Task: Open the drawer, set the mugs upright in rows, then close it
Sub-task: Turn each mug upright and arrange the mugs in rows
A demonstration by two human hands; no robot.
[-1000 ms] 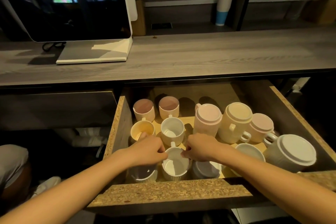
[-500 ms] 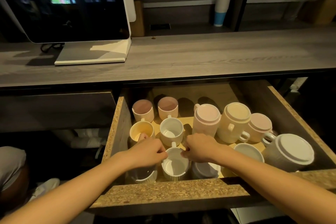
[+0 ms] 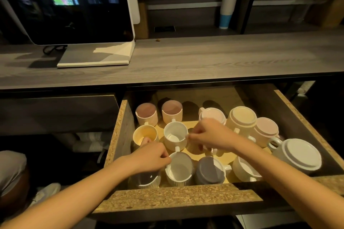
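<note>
Where the front white mug [image 3: 179, 170] stands upright in the open drawer [image 3: 116, 132], the left hand [image 3: 150, 158] pinches its rim; the right hand [image 3: 212, 135] curls further back among upturned mugs [image 3: 243, 117] (what it grips, I cannot tell), all below the grey counter [image 3: 204, 61].

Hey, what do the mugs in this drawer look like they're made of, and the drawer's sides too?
Mugs: likely glazed ceramic, with smooth, softly glossy white and pastel surfaces, thick rims and some ribbed walls. Drawer: particleboard, raw and unfinished along the cut top edges, where coarse speckled chips show. Its floor looks like smoother pale wood.
</note>
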